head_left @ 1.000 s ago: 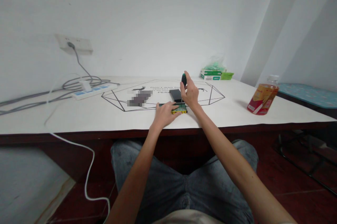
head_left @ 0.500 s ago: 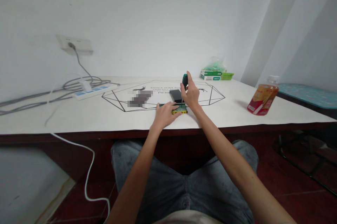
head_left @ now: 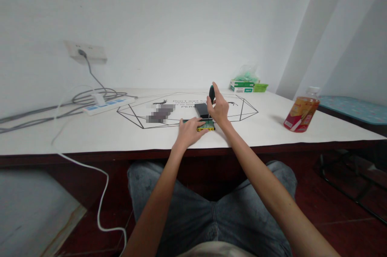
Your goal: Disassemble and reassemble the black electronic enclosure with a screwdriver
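A small green circuit board (head_left: 207, 127) with a yellow front edge lies on the white table (head_left: 121, 134). My left hand (head_left: 190, 131) rests flat on the board's left part, fingers pressed down on it. My right hand (head_left: 219, 108) is closed around a screwdriver with a dark green handle (head_left: 211, 92), held upright with its tip down on the board. A black box (head_left: 201, 109) lies just behind the board.
A white power strip (head_left: 107, 104) with grey cables lies at the back left. An orange drink bottle (head_left: 301, 109) stands at the right. Green boxes with a plastic bag (head_left: 246, 84) sit at the back. A white cable hangs off the table's front edge.
My right hand's fingers have shifted slightly around the screwdriver handle, which stays upright over the board. My left hand has not moved.
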### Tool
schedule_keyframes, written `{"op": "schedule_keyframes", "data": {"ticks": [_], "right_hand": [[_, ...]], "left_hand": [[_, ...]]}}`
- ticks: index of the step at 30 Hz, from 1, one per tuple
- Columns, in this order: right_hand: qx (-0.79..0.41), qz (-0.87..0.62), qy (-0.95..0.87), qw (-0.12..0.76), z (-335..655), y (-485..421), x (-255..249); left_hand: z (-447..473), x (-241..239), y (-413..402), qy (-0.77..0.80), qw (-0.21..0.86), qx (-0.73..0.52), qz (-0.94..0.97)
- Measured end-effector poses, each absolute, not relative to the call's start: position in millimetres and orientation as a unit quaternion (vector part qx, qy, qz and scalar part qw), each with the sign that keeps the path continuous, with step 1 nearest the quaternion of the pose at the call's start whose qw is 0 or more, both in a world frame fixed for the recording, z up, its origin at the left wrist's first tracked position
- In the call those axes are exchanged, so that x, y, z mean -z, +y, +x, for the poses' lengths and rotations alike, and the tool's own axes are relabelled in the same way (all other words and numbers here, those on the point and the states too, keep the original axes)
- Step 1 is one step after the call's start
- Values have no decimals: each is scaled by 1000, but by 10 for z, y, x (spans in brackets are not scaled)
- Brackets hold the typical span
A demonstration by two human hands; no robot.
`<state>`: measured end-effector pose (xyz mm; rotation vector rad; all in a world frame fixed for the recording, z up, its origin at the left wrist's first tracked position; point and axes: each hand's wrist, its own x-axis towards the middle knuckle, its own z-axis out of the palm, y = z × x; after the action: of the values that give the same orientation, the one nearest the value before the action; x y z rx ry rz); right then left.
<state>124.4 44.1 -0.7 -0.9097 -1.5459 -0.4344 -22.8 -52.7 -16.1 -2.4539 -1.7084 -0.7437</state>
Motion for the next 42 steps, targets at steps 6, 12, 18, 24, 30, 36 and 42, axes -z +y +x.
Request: {"op": "schedule_keyframes", "data": {"ticks": [6, 12, 18, 24, 30, 36, 42], "right_hand": [[168, -404, -668, 602, 1260, 438, 7], [172, -405, -671, 596, 1258, 417, -9], [178, -411, -670, 592, 1266, 425, -5], [186, -402, -669, 597, 1272, 446, 5], [186, -425, -671, 578, 1270, 442, 5], [190, -426, -668, 580, 1277, 449, 8], [179, -425, -671, 580, 1275, 439, 11]], "left_hand": [[-233, 172, -522, -550, 30, 245, -797], [-224, 160, -526, -554, 32, 241, -796], [-226, 158, -525, -555, 33, 236, -797], [-232, 173, -511, -554, 34, 238, -797], [-232, 184, -500, -553, 35, 242, -797], [-231, 184, -503, -556, 32, 239, -796], [-236, 202, -489, -551, 35, 242, -798]]}}
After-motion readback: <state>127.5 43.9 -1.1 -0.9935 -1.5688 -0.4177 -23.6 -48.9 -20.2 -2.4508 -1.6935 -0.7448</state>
